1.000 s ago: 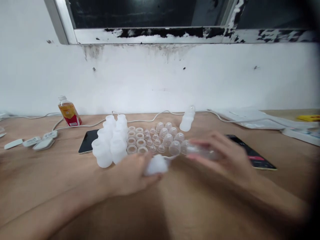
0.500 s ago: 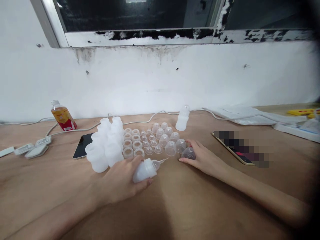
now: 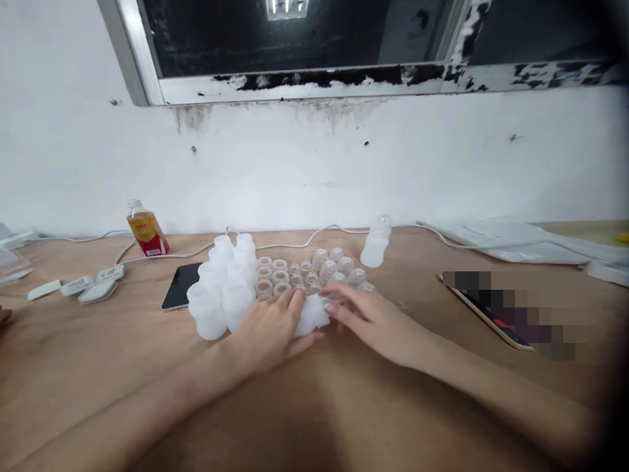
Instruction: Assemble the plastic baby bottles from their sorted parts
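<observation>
My left hand point(image 3: 275, 324) is wrapped round a white translucent bottle point(image 3: 310, 316) that lies tilted, its top toward the right. Against that top end are the fingers of my right hand point(image 3: 366, 318), closed on something clear that they mostly hide. White bottle bodies point(image 3: 211, 311) stand in two rows left of my left hand. Behind my hands lie white rings point(image 3: 264, 272), small clear nipples point(image 3: 311, 278) and larger clear domed caps point(image 3: 346, 265) in rows. One bottle with a clear cap point(image 3: 377, 242) stands apart at the back.
A drink bottle point(image 3: 147, 229) and a dark phone point(image 3: 181, 287) are at the left, near white adapters point(image 3: 98, 288) and a cable. Another phone point(image 3: 484, 311) lies at the right, below flat plastic bags point(image 3: 491, 239). Part of another person's hand point(image 3: 4, 316) shows at the left edge.
My right hand has moved left from the row of caps to the top of the held bottle. The bottle's nipple, visible before, is now hidden. The view has shifted left.
</observation>
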The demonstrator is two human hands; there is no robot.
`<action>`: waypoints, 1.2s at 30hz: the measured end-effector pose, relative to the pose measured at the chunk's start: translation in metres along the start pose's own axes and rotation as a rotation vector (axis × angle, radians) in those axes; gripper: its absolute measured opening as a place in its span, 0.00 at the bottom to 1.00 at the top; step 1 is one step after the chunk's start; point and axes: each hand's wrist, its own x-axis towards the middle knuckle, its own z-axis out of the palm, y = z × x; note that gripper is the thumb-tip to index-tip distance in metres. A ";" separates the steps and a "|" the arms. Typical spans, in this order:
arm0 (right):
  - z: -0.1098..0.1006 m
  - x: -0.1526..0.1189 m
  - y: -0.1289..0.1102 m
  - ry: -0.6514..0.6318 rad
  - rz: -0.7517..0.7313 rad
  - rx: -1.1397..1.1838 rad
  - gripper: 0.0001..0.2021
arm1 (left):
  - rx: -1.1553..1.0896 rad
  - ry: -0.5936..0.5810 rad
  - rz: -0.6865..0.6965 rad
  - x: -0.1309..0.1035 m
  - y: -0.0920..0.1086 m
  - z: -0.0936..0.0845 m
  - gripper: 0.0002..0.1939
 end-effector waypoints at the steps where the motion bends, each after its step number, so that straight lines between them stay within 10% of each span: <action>1: 0.003 0.005 -0.004 -0.111 0.031 0.113 0.16 | 0.044 0.009 0.017 0.003 0.000 0.002 0.23; 9: 0.015 0.021 0.005 -0.226 0.091 0.445 0.18 | -0.028 0.017 -0.022 0.008 -0.005 0.006 0.27; 15: 0.006 0.021 0.007 -0.110 -0.271 0.258 0.17 | -0.390 -0.026 -0.087 0.010 -0.010 0.005 0.31; 21: -0.026 0.014 -0.003 -0.328 -0.538 0.147 0.09 | -0.698 -0.166 -0.029 0.012 -0.019 0.009 0.29; 28: -0.030 0.013 0.000 -0.093 -0.205 0.208 0.12 | -0.605 -0.065 -0.124 0.007 -0.009 0.009 0.31; 32: -0.016 0.017 0.006 -0.306 -0.107 0.280 0.13 | -0.577 -0.035 -0.159 0.007 -0.005 0.006 0.31; 36: -0.022 0.014 0.004 -0.228 -0.120 0.237 0.12 | -0.647 -0.069 -0.199 -0.007 -0.004 -0.001 0.28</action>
